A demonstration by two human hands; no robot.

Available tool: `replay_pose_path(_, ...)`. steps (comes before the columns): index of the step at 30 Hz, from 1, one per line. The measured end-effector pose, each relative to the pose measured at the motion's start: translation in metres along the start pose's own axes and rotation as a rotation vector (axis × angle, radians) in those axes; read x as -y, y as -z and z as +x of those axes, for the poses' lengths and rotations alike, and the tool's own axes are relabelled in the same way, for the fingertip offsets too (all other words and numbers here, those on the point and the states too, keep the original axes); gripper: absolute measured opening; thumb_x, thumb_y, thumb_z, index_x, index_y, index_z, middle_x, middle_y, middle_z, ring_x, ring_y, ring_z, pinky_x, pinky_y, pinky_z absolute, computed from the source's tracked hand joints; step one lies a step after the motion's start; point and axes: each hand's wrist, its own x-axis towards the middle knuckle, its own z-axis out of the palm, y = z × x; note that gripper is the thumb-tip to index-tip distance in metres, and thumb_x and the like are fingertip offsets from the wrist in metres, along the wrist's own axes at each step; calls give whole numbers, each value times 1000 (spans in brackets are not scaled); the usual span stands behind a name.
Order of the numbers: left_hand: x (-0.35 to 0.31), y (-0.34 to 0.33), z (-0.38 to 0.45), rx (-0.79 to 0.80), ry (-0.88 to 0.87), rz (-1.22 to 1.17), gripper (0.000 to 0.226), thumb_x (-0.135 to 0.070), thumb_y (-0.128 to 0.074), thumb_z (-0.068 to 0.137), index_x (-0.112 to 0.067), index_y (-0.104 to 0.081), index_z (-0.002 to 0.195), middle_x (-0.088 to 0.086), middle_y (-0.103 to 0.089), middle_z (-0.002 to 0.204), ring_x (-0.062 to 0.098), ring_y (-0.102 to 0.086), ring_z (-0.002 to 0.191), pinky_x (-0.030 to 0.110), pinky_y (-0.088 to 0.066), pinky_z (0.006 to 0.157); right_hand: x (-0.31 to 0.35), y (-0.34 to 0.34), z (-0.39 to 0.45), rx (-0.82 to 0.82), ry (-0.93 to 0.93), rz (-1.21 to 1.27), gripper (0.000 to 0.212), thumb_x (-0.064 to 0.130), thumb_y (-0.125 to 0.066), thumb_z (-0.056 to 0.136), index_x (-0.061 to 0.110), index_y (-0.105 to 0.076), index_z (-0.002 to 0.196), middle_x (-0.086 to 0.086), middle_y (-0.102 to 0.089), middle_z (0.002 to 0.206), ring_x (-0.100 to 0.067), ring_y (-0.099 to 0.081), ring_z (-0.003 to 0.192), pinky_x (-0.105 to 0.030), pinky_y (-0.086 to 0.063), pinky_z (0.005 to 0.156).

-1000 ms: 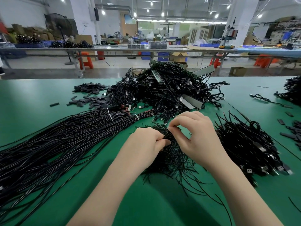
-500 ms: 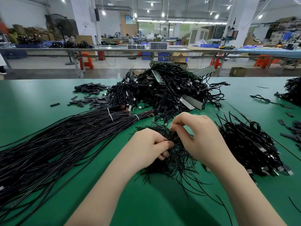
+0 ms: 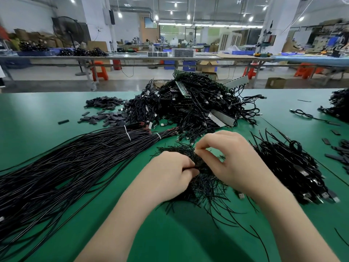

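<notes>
On the green table (image 3: 37, 114), a long bundle of black cables (image 3: 66, 167), cinched with white ties (image 3: 128, 135), fans out to the left. Behind it flat black sleeve pieces (image 3: 105, 115) lie scattered, just beside a tall heap of USB cables (image 3: 188, 106) tangled with grey strips (image 3: 220, 118). A pile of USB-ended leads (image 3: 294, 171) sits at the right. Across the aisle stand a long workbench (image 3: 132, 58), a standing fan (image 3: 69, 29), an orange stool (image 3: 99, 70) and a cardboard box (image 3: 275, 82).
</notes>
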Motion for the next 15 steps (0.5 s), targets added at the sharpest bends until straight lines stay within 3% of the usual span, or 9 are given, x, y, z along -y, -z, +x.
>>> replay_pose_path(2,-1,4,-4,52,-178,90,20,-39,-53,96,-27,-69,95,-7,-67,89,16,-60,86,34,-50,77,-11,16,-2,144,-108,250,8,21,-68,90,23,-68,82,11,-68,79,-5,-61,80,-17,-46,75)
replay_pose_path(4,-5,9,-10,122,-322,-14,18,-38,-55,96,-30,-69,104,-14,-68,95,4,-59,90,25,-48,81,-23,31,-8,322,-235,639,11,22,-69,89,22,-69,78,5,-68,78,-4,-61,72,-14,-46,69)
replay_pose_path(5,-6,11,-11,170,-371,-135,16,-36,-56,96,-31,-70,102,-17,-67,89,0,-58,83,18,-45,75,-28,33,-11,362,-280,834,11,22,-70,87,20,-69,76,1,-67,76,-9,-60,70,-17,-46,67)
replay_pose_path(7,-9,14,-11,206,-394,-416,14,-32,-56,96,-28,-68,91,-17,-63,75,1,-55,70,15,-42,67,-31,28,-14,309,-363,1120,10,24,-71,79,15,-68,75,-10,-60,74,-18,-53,67,-24,-44,64)
replay_pose_path(8,-9,13,-9,176,-358,-593,15,-32,-56,96,-24,-67,89,-15,-63,72,3,-56,69,15,-44,70,-30,21,-12,226,-407,1203,14,25,-73,76,13,-66,75,-12,-57,74,-19,-50,66,-26,-41,62)
replay_pose_path(10,-8,10,-3,93,-127,-1044,23,-35,-57,90,-14,-65,88,-9,-62,68,7,-58,69,19,-48,76,-22,3,-7,-13,-406,1089,17,24,-75,80,13,-62,76,-4,-59,72,-12,-51,64,-23,-39,61)
replay_pose_path(12,-5,6,4,26,121,-1400,25,-33,-59,81,-10,-65,88,-5,-60,65,8,-58,63,25,-49,78,-10,-15,0,-232,-306,645,14,17,-69,89,15,-62,77,9,-60,70,-3,-52,64,-17,-40,61)
replay_pose_path(15,-1,-2,11,-86,242,-1407,20,-30,-58,91,-14,-67,84,-5,-59,63,8,-58,59,23,-47,69,2,-26,3,-366,-133,141,12,16,-61,90,14,-61,78,10,-60,74,-7,-54,71,-24,-43,63)
